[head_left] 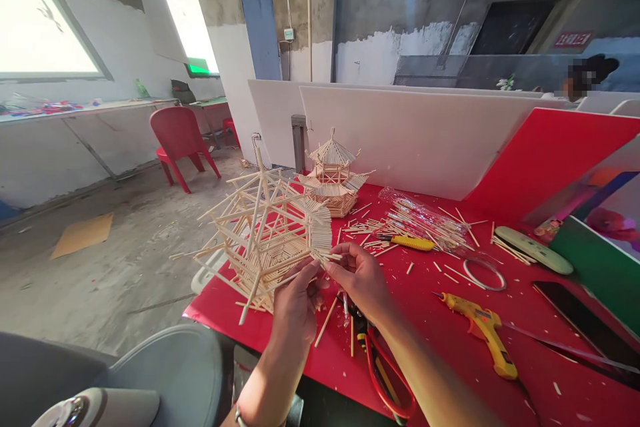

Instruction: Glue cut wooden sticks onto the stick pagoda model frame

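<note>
"Where is the unfinished wooden-stick pagoda (267, 253)?"

"On the left end of the red counter (430, 313), before another stick pagoda (333, 173). The right hand (363, 277) pinches sticks at its roof corner (326, 257); the left hand (300, 290) curls just beside, but whether it grips, I cannot tell."

"Is it heavy?"

"I suppose light and stiff, yet fragile at the joints; better hold the dense base (264, 298), not the thin projecting sticks"

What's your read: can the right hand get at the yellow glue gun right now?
Probably yes. The glue gun lies to the right of the right hand, with mostly bare red tabletop visible between. That hand is busy at the stick model, though.
</note>
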Available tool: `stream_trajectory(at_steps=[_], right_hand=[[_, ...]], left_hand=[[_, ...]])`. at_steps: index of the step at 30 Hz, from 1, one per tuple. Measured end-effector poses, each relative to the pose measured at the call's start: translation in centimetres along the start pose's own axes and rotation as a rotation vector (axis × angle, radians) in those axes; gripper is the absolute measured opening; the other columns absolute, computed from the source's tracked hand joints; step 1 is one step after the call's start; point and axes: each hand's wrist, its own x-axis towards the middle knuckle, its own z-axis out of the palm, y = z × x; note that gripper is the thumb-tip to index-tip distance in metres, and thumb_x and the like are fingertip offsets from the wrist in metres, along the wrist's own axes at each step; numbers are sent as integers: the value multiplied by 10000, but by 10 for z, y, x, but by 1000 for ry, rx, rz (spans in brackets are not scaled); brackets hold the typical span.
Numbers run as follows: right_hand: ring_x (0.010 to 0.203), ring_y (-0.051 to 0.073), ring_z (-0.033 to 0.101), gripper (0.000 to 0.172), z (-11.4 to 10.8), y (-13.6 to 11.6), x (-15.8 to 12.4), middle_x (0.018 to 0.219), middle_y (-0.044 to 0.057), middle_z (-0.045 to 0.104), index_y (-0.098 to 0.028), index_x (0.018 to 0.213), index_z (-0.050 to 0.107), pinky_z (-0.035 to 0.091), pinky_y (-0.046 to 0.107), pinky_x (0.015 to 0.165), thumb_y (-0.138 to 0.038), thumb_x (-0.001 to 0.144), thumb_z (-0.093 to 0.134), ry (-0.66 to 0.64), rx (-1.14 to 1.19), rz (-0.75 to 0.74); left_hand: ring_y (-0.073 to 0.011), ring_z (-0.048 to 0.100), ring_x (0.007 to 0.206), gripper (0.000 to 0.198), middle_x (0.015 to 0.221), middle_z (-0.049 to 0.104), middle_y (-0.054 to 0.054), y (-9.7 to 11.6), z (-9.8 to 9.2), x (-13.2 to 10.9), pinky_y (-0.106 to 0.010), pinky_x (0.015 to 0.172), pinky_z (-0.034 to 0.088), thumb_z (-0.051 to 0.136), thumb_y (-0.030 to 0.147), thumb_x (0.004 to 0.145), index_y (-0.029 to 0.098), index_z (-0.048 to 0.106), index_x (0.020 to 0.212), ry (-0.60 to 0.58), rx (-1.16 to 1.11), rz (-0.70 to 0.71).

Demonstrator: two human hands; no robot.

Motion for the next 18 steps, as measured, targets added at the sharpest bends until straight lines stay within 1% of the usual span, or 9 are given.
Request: stream_trajectory(at_steps=[6,18], right_hand=[[629,143,606,249,0,1,1,696,-21,652,-218,893,591,470,239,573,-353,740,733,-11,8,-7],[607,129,592,243,0,2,2,682,-37,641,-215,894,595,458,222,554,-333,736,736,-14,33,2]], left_hand=[[-105,628,463,353,671,722,-22,-1,-1,1,-152,357,379,867,192,567,122,688,863,-4,-7,-2],[-108,630,456,309,647,717,-21,1,1,0,-147,351,380,830,168,583,114,688,852,13,1,5]])
